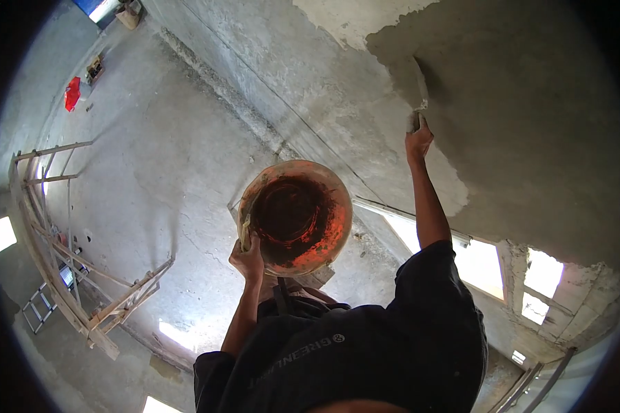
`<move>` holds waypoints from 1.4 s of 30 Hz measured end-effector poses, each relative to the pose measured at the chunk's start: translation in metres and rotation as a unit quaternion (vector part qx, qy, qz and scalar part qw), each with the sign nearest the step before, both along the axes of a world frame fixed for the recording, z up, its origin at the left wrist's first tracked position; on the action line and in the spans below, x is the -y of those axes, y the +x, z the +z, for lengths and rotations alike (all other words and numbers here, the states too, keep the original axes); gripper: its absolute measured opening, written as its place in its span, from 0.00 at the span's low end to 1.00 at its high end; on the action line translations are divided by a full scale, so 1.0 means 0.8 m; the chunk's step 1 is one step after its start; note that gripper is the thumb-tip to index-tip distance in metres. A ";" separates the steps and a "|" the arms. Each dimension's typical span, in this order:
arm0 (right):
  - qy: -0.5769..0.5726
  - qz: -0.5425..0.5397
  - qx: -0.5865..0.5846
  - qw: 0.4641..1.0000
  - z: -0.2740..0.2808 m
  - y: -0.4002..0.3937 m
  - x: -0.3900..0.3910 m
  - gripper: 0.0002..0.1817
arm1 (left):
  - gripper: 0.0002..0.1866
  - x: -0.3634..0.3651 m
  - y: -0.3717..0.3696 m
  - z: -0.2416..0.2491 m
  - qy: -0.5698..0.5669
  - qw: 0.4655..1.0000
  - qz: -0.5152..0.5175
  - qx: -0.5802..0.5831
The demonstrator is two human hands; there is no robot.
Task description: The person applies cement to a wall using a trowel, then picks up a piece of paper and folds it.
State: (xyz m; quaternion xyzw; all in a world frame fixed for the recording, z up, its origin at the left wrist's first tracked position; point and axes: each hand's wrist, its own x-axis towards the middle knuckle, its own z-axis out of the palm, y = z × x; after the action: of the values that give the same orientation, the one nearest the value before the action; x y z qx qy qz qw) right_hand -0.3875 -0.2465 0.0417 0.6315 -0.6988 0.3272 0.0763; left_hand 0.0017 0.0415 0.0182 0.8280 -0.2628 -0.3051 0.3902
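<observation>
My left hand [246, 259] is closed on the near-left rim of a round orange-red basin [331, 244]. Dark residue coats the inside of the basin, and it is held in front of my body. A small pale yellowish piece [246, 233] shows at the rim beside my fingers. With my arm stretched out, my right hand [419, 140] grips a plastering trowel [420, 84]. Its thin blade, seen nearly edge-on, lies close against the wall over dark, wet-looking plaster [517, 124]. Lighter wall surface [337, 89] borders this dark patch with an uneven edge.
A wooden trestle frame [76, 255] stands at the left, with a metal ladder [40, 308] beside it. Farther off are a red object [72, 93] and a bucket [127, 16]. Bright window openings [481, 265] sit at the lower right.
</observation>
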 end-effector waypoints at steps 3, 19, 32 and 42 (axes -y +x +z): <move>-0.001 0.002 -0.049 0.999 -0.004 -0.011 0.000 0.15 | 0.10 0.002 -0.001 0.002 -0.001 1.000 -0.005 -0.005; 0.081 0.062 -0.175 0.979 0.080 -0.162 0.058 0.19 | 0.13 0.000 0.002 -0.008 -0.005 0.999 -0.013 0.035; 0.196 -0.002 -0.035 0.980 0.058 -0.035 0.038 0.16 | 0.13 0.003 0.002 -0.002 -0.014 1.000 -0.019 0.010; 0.054 0.006 -0.002 0.999 0.160 -0.032 0.019 0.19 | 0.13 -0.005 0.005 -0.021 -0.013 0.999 -0.021 0.022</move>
State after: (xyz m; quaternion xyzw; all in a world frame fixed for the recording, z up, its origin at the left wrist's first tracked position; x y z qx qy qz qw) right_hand -0.4127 -0.2616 0.1698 0.6392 -0.7117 0.2884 0.0417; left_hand 0.0055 0.0456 0.0014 0.8238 -0.2927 -0.2915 0.3883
